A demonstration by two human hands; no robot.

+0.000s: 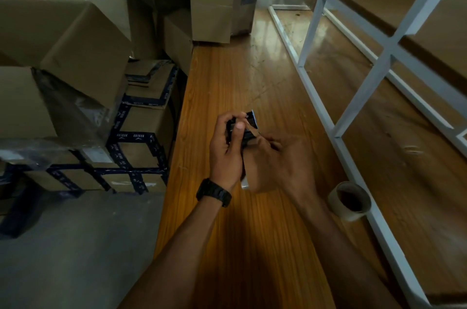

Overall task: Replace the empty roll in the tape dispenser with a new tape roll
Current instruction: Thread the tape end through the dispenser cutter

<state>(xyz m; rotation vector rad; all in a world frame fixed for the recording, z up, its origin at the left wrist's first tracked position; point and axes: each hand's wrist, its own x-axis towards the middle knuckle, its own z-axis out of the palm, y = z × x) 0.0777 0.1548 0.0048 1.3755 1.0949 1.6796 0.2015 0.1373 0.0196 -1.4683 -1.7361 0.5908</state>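
Hands [252, 154] grip tape dispenser [246, 126] — pointing away.

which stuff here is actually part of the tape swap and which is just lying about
Part of the job:
- tape dispenser, held in both hands: left hand, right hand
- tape roll standing on the wooden table beside the right forearm

Just lying about:
- cardboard boxes stacked on the left
- white shelf frame on the right
- black wristwatch
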